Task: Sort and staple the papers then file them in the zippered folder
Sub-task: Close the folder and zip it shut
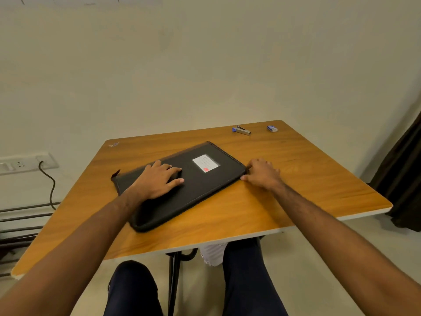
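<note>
Black and closed, the folder [182,179] lies slantwise in the middle of the wooden counter [296,190]. The left hand [157,181] rests flat on the folder's near half, fingers straight, pressing it down. The right hand [262,174] sits at the folder's right corner, fingers curled at the edge; whether they pinch a zipper pull I cannot tell. If the zipper is being worked, it likely goes best with the left hand pinning the folder firmly while the right draws the pull smoothly round the corner, without lifting the cover. Beyond the folder, near the counter's far edge, lie a stapler [242,130] and a small blue box [272,128]. No papers show.
</note>
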Motion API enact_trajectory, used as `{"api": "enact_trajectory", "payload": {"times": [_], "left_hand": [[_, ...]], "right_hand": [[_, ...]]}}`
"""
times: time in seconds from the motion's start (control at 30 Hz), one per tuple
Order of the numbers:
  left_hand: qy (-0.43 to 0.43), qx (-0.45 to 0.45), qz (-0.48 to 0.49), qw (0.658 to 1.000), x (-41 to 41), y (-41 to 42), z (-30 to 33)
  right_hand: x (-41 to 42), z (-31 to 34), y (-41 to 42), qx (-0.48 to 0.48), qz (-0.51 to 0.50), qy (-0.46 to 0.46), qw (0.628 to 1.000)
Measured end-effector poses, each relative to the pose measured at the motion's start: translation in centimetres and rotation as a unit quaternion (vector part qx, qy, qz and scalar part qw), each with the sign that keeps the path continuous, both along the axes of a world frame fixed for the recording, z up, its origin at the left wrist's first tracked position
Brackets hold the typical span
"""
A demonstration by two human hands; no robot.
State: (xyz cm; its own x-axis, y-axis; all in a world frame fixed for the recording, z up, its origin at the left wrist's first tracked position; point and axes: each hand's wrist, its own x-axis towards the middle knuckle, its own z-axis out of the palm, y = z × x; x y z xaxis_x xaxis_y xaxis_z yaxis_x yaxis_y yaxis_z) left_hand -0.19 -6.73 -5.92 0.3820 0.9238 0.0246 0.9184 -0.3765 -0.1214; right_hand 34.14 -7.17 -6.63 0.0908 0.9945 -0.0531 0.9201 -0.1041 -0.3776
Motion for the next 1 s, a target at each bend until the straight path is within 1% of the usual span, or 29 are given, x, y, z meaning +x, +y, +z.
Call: {"api": "enact_trajectory", "payload": {"times": [0.07, 0.13, 0.2, 0.23, 0.3, 0.37, 0.43, 0.5, 0.53, 0.57, 0.63, 0.67, 0.73, 0.77, 0.83, 0.9, 1.0], "left_hand": [[-0.044, -0.011, -0.025, 0.999, -0.3, 0.3, 0.2], [-0.058, 0.001, -0.015, 0.998, -0.6, 1.0, 0.4], [-0.077, 0.011, 0.045, 0.996, -1.2, 2.2, 0.3], [-0.102, -0.012, 0.094, 0.99, -1.7, 2.8, 0.4], [-0.155, -0.083, 0.171, 0.97, -2.6, 3.9, 0.7], [-0.155, -0.118, 0.181, 0.964, -3.0, 4.5, 0.7], [-0.148, -0.11, 0.178, 0.966, -2.8, 4.8, 0.7], [-0.143, -0.106, 0.182, 0.967, -2.3, 4.6, 0.6], [-0.141, -0.101, 0.186, 0.967, -2.0, 4.6, 0.4], [-0.147, -0.096, 0.189, 0.966, -1.7, 4.3, 0.3], [-0.196, -0.09, 0.187, 0.958, -0.6, 3.8, -0.2], [-0.227, -0.088, 0.184, 0.952, 0.0, 3.5, -0.6], [-0.245, -0.065, 0.171, 0.952, 1.4, 3.1, -1.4], [-0.236, -0.051, 0.171, 0.955, 1.9, 3.0, -1.8], [-0.226, -0.051, 0.179, 0.956, 2.7, 2.7, -2.0], [-0.238, -0.075, 0.172, 0.953, 3.2, 2.7, -2.2], [-0.263, -0.079, 0.158, 0.948, 3.3, 3.4, -2.9]], "right_hand": [[-0.5, -0.7, 1.4, 0.047, -0.051, -0.043, 0.997], [-1.6, -0.9, 2.0, 0.079, -0.07, -0.083, 0.991], [-2.6, -1.1, 1.8, 0.108, -0.066, -0.096, 0.987], [-2.7, -1.4, 1.3, 0.112, -0.064, -0.078, 0.989], [-3.0, -2.1, 0.3, 0.082, -0.051, 0.021, 0.995], [-3.5, -2.7, -0.9, 0.039, -0.013, 0.115, 0.992], [-4.2, -2.4, -1.4, 0.01, -0.001, 0.243, 0.97], [-4.9, -1.6, -0.9, 0.001, -0.01, 0.371, 0.929], [-4.9, -1.3, -0.3, 0.01, -0.008, 0.399, 0.917], [-4.9, -1.2, 0.5, 0.02, -0.003, 0.408, 0.913], [-5.0, -0.5, 2.3, 0.023, 0.018, 0.381, 0.924], [-5.1, -0.3, 3.3, 0.016, 0.022, 0.333, 0.943], [-5.1, -0.4, 5.0, -0.004, 0.032, 0.182, 0.983], [-5.1, -0.7, 5.4, -0.01, 0.041, 0.111, 0.993], [-5.2, -1.6, 5.8, -0.013, 0.065, 0.018, 0.998], [-5.0, -2.2, 5.8, -0.007, 0.079, -0.019, 0.997], [-4.7, -2.1, 6.7, 0.0, 0.086, -0.03, 0.996]]}}
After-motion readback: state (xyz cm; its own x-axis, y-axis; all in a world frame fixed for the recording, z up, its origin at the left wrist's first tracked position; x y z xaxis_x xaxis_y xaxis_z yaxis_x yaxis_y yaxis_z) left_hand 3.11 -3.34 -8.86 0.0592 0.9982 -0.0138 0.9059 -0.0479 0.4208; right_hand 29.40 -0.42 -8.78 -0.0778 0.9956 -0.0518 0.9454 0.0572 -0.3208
